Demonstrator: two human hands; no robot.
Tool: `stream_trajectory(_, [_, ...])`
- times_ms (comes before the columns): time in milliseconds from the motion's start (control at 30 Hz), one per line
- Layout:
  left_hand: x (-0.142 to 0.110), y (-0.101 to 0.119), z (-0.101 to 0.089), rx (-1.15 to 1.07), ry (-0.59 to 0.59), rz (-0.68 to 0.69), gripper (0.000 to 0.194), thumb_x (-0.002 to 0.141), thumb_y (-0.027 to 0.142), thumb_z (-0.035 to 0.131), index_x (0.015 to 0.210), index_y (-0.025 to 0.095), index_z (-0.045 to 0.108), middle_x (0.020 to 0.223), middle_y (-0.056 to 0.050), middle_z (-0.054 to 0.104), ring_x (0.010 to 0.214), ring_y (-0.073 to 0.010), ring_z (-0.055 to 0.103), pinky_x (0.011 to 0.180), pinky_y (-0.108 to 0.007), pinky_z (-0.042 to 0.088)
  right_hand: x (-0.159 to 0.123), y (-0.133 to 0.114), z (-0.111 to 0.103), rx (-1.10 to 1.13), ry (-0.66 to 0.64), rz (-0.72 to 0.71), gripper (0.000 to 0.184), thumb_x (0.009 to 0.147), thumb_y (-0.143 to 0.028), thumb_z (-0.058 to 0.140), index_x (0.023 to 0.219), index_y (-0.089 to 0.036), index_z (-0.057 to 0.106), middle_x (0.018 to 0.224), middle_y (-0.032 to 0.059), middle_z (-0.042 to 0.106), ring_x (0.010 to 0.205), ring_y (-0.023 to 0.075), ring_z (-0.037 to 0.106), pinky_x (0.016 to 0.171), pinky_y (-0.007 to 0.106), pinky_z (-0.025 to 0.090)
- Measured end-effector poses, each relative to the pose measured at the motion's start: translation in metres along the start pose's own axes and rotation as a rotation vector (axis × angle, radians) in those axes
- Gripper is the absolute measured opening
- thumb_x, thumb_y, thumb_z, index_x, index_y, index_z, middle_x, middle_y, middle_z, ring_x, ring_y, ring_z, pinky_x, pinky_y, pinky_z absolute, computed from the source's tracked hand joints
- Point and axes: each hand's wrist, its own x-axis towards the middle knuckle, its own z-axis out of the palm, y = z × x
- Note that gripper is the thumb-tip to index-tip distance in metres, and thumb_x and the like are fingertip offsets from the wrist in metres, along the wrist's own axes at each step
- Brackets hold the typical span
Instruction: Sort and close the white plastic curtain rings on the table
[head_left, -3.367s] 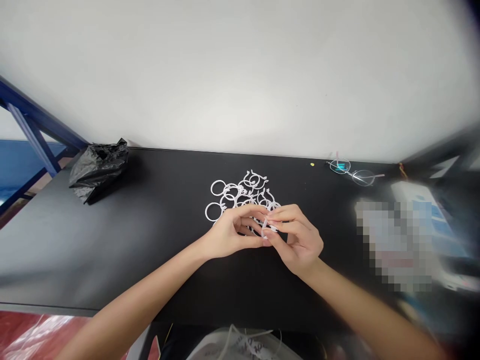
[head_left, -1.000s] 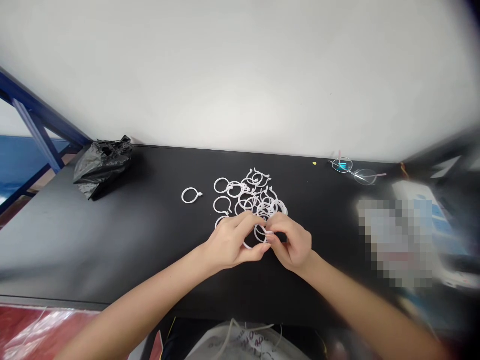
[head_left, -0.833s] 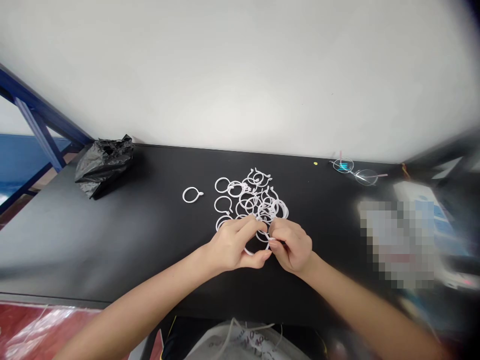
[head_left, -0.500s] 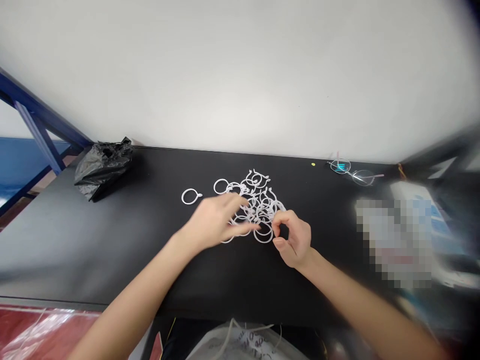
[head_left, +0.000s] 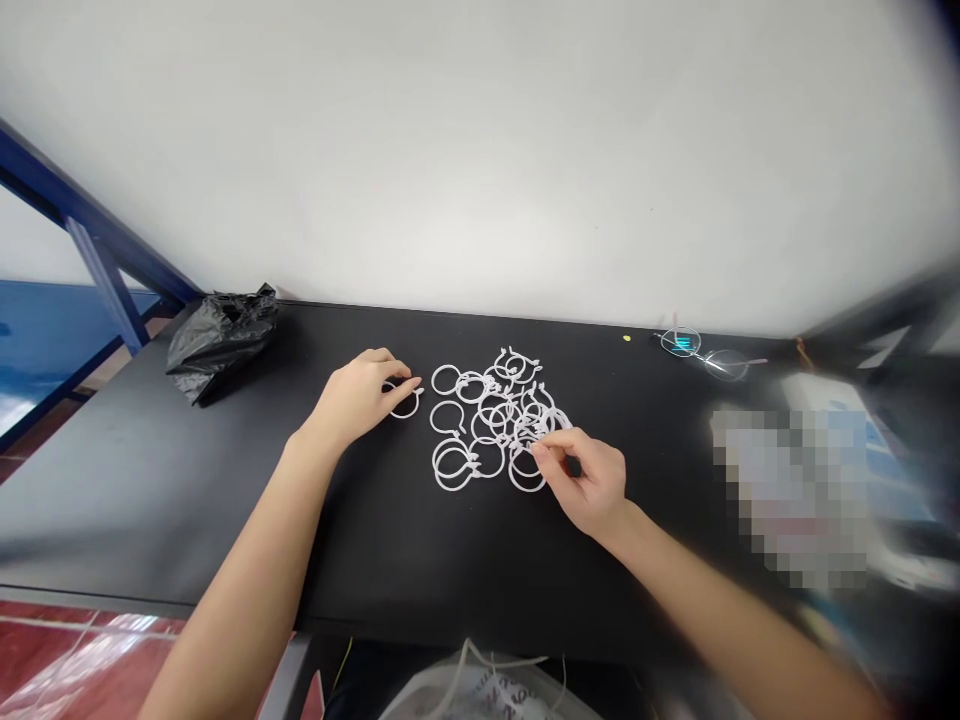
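Note:
My left hand (head_left: 360,395) is at the left of the pile, its thumb and forefinger closed over a single white plastic ring (head_left: 406,415) with a small clasp end, lying by the table surface. My right hand (head_left: 585,475) is at the pile's lower right edge, its thumb and forefinger pinched on a white ring (head_left: 527,489); the grip is partly hidden. Between the hands lies a loose pile of white rings (head_left: 491,420), several overlapping, their clasps pointing different ways.
All this rests on a black table (head_left: 420,560) against a pale wall. A crumpled black plastic bag (head_left: 221,340) is at the back left. Eyeglasses (head_left: 705,355) and a yellow speck (head_left: 627,338) lie at the back right. A white box (head_left: 817,393) stands beside a blurred-out item.
My left hand has moved left from over the pile to the lone ring, uncovering rings beneath. My right hand's fingers have closed from a gap to a pinch at the pile's edge.

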Motion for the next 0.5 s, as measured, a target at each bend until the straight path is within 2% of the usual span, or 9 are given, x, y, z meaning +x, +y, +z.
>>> stream_trajectory(100, [-0.002, 0.014, -0.001, -0.022, 0.069, 0.017, 0.027, 0.092, 0.041, 0.052, 0.091, 0.020, 0.069, 0.087, -0.003, 0.067, 0.072, -0.0157, 0.059, 0.060, -0.025, 0.039, 0.002, 0.001, 0.000, -0.032, 0.009, -0.009, 0.019, 0.090, -0.017, 0.057, 0.072, -0.021, 0.056, 0.046, -0.0078, 0.046, 0.038, 0.0075, 0.043, 0.042, 0.020, 0.037])
stream_trajectory(167, [-0.004, 0.026, 0.002, -0.060, 0.000, 0.092, 0.025, 0.091, 0.039, 0.052, 0.091, 0.020, 0.068, 0.078, 0.000, 0.064, 0.064, -0.0130, 0.056, 0.060, -0.024, 0.039, 0.002, 0.001, 0.001, -0.038, 0.008, -0.022, 0.022, 0.090, -0.017, 0.057, 0.069, -0.021, 0.054, 0.044, -0.0079, 0.045, 0.038, 0.0074, 0.042, 0.041, 0.020, 0.037])
stream_trajectory(267, [-0.007, 0.040, 0.012, -0.019, -0.110, 0.194, 0.020, 0.090, 0.034, 0.054, 0.093, 0.020, 0.066, 0.083, 0.000, 0.064, 0.064, -0.0132, 0.057, 0.058, -0.024, 0.037, 0.001, 0.002, 0.003, -0.026, 0.003, -0.042, 0.023, 0.090, -0.016, 0.058, 0.067, -0.021, 0.053, 0.044, -0.0083, 0.043, 0.038, 0.0070, 0.039, 0.041, 0.021, 0.035])
stream_trajectory(400, [-0.007, 0.043, 0.021, 0.038, -0.129, 0.210, 0.018, 0.093, 0.029, 0.051, 0.092, 0.018, 0.065, 0.087, -0.002, 0.063, 0.066, -0.0143, 0.059, 0.056, -0.025, 0.036, 0.000, 0.000, 0.004, -0.023, -0.006, -0.054, 0.024, 0.089, -0.015, 0.059, 0.067, -0.021, 0.052, 0.044, -0.0089, 0.040, 0.037, 0.0068, 0.036, 0.040, 0.021, 0.035])
stream_trajectory(500, [-0.005, 0.038, 0.016, 0.023, -0.160, 0.196, 0.019, 0.095, 0.026, 0.048, 0.088, 0.018, 0.064, 0.085, -0.001, 0.061, 0.065, -0.0136, 0.057, 0.056, -0.025, 0.036, 0.000, 0.000, 0.004, -0.025, 0.000, -0.071, 0.025, 0.089, -0.015, 0.060, 0.066, -0.021, 0.052, 0.044, -0.0089, 0.039, 0.037, 0.0066, 0.035, 0.039, 0.021, 0.035])
